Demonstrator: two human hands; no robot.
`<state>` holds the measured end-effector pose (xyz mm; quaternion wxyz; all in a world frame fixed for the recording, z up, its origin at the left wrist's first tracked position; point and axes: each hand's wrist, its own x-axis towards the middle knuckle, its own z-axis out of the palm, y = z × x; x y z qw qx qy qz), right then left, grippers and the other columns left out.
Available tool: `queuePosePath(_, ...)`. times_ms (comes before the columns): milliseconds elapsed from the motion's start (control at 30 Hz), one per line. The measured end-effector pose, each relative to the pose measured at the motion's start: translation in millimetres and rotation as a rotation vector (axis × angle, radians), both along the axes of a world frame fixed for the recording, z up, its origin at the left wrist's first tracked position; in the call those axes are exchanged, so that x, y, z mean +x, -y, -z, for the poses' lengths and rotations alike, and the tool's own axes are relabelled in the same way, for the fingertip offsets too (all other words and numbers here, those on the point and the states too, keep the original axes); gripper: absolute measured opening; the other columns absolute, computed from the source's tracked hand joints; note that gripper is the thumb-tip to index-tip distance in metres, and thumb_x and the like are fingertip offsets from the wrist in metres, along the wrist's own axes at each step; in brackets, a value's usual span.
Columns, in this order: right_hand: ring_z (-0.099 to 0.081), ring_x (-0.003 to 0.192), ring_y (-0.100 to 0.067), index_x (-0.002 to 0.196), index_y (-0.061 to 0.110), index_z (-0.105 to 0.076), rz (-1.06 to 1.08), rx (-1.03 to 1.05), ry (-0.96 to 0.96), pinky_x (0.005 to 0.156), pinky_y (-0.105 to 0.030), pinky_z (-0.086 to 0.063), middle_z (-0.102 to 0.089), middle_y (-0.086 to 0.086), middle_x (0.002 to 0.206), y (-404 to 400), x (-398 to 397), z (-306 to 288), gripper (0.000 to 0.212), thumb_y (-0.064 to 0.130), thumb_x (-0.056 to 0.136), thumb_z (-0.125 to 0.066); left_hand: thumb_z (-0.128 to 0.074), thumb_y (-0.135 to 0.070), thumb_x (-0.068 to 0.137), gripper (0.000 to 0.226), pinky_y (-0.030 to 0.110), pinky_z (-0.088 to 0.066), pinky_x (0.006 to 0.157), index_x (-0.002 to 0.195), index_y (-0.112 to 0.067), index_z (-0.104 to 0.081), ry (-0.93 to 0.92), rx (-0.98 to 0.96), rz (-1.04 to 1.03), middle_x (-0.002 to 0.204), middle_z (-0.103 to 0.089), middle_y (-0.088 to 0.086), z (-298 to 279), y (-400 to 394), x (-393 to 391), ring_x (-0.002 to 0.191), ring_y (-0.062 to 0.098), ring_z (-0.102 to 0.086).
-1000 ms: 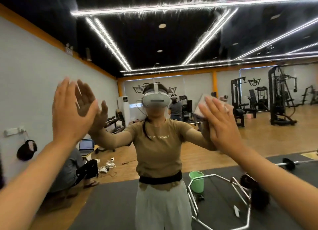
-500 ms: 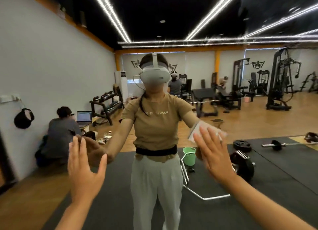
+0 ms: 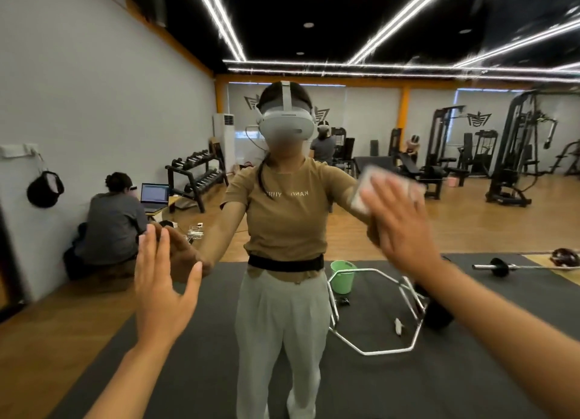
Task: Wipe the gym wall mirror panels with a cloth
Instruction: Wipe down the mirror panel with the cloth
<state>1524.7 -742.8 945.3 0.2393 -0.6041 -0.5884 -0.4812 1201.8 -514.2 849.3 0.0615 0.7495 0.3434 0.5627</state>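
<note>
Wooden floor point(image 3: 470, 227), black ceiling point(image 3: 314, 11), dumbbell rack point(image 3: 197, 174)

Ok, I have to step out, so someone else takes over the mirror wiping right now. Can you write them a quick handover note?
Left hand: open, fingers straight, flat against the mirror, holding nothing.
Right hand: open, fingers spread, pressing the white cloth to the glass at about chest height of the reflection.
Done: cannot tell which parts are already wiped; streaks show near the top of the glass.
Left: keep wiping this panel, then the other panels.
</note>
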Motion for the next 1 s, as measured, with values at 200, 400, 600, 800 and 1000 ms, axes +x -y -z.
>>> queuePosePath(200,-0.010,0.151,-0.027,0.155,0.016,-0.028,-0.024,0.259,-0.105,0.121,-0.035,0.002,-0.020,-0.011,0.163,-38,-29,-135,0.054,0.016,0.101,-0.033,-0.053,-0.043,0.090,0.082,0.049,-0.013,0.121,0.159,-0.023,-0.013,0.004,-0.017,0.016,0.166,0.003,-0.013,-1,2,-3,0.152,0.007,0.006)
queuePosePath(400,-0.008,0.152,-0.025,0.153,0.011,-0.033,-0.078,0.244,-0.121,0.122,-0.046,-0.002,-0.021,-0.011,0.163,-58,-55,-47,0.059,0.001,0.095,-0.044,-0.056,-0.040,0.097,0.077,0.048,-0.014,0.121,0.159,-0.022,-0.014,0.005,-0.018,0.040,0.166,0.003,-0.014,0,3,-6,0.152,0.007,0.005)
queuePosePath(600,-0.016,0.151,-0.025,0.155,0.020,-0.025,0.033,-0.146,0.206,0.122,-0.047,-0.010,-0.020,-0.002,0.163,-49,-59,129,0.074,0.010,0.084,-0.044,-0.051,-0.041,0.092,0.080,0.047,-0.012,0.122,0.159,-0.020,-0.013,0.008,0.004,0.033,0.167,0.001,-0.008,1,1,-3,0.153,0.010,0.004)
queuePosePath(800,-0.017,0.151,-0.017,0.156,0.024,-0.022,0.076,-0.263,0.284,0.123,-0.041,-0.008,-0.019,0.004,0.163,-40,-60,140,0.079,0.008,0.082,-0.044,-0.049,-0.043,0.092,0.079,0.044,-0.010,0.122,0.159,-0.018,-0.014,0.003,0.009,0.033,0.167,0.000,-0.007,2,1,-3,0.153,0.011,0.004)
queuePosePath(1000,-0.016,0.151,-0.024,0.153,0.020,-0.031,-0.023,-0.033,0.128,0.122,-0.043,-0.003,-0.024,-0.005,0.162,-71,-79,-16,0.083,-0.002,0.079,-0.058,-0.047,-0.044,0.094,0.079,0.034,0.000,0.123,0.159,-0.019,-0.011,0.011,-0.016,0.043,0.167,0.003,-0.009,-2,6,0,0.152,0.010,0.007)
